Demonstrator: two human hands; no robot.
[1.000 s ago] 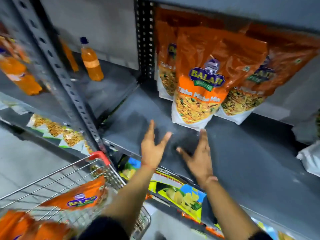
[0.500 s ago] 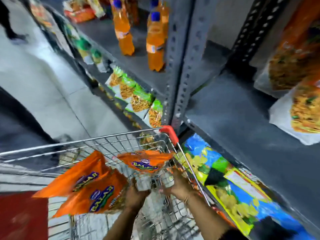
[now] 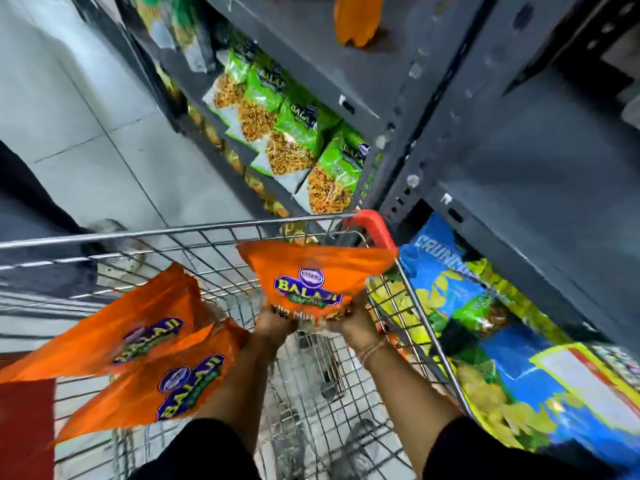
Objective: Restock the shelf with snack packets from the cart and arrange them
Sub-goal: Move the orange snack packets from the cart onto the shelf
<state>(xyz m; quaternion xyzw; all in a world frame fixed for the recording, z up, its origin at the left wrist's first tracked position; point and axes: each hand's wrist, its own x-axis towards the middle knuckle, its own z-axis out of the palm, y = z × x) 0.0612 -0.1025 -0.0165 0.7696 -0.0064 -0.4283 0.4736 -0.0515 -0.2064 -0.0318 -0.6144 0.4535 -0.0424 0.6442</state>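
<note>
Both hands hold one orange snack packet [image 3: 313, 271] over the wire cart [image 3: 194, 233], near the centre of the view. The left hand [image 3: 275, 325] has its grip pinched on the packet's lower edge at about 7 o'clock of the bag; the right hand [image 3: 349, 323] has its grip pinched on the same edge at about 5 o'clock. The packet's top fans upward toward the cart's red corner guard [image 3: 372, 225] at 1 o'clock. Two more orange packets [image 3: 149, 358] lie in the cart at 8 o'clock. The grey shelf [image 3: 540, 161] sits at 2 o'clock, with green packets [image 3: 294, 133] at 12 o'clock and blue and yellow bags [image 3: 491, 348] at 4 o'clock.
</note>
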